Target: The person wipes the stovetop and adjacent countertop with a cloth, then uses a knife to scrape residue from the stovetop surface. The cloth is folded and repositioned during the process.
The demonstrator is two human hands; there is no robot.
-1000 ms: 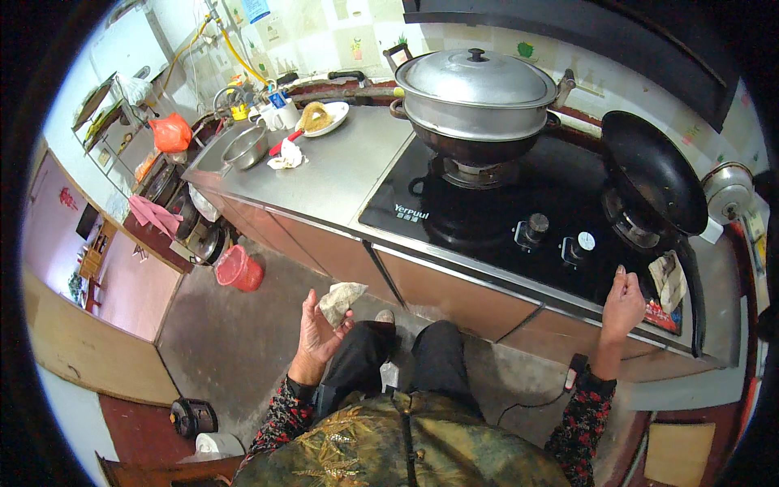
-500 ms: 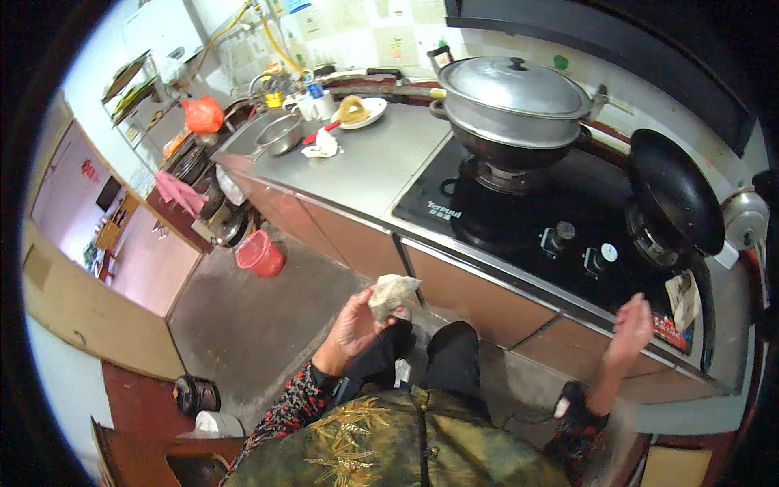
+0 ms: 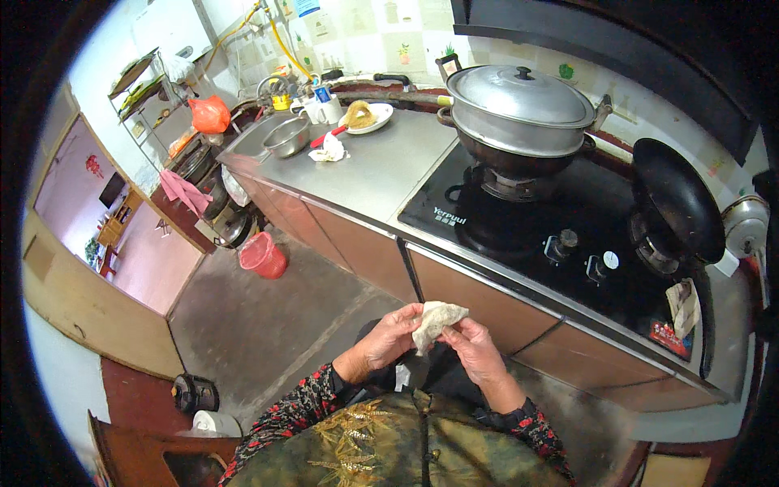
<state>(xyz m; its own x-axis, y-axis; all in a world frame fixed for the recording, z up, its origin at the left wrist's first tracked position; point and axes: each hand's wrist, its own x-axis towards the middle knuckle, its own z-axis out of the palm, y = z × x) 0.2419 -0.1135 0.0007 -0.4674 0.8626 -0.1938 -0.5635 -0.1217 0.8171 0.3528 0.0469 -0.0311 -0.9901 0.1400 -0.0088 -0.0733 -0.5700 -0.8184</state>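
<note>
In front of my body, above my lap, both hands hold a soft, off-white folded piece (image 3: 438,320). It has uneven, pointed edges; whether it is cloth or something doughy I cannot tell. My left hand (image 3: 388,337) pinches its left side between thumb and fingers. On its right side, the fingers of my right hand (image 3: 477,355) close on the edge. The piece hangs in the air, clear of the counter front.
A black gas stove (image 3: 519,219) carries a lidded steamer pot (image 3: 519,109) and a tilted black wok (image 3: 675,199). A cloth (image 3: 684,307) lies at its right corner. Leftward on the counter (image 3: 377,166) are a metal bowl (image 3: 286,138), a white plate (image 3: 381,118) and crumpled white paper (image 3: 329,149). A red bucket (image 3: 263,256) stands on the floor.
My right hand has come from near the stove's right front to the off-white piece and taken hold of it. My left hand has shifted right and slightly down with the piece.
</note>
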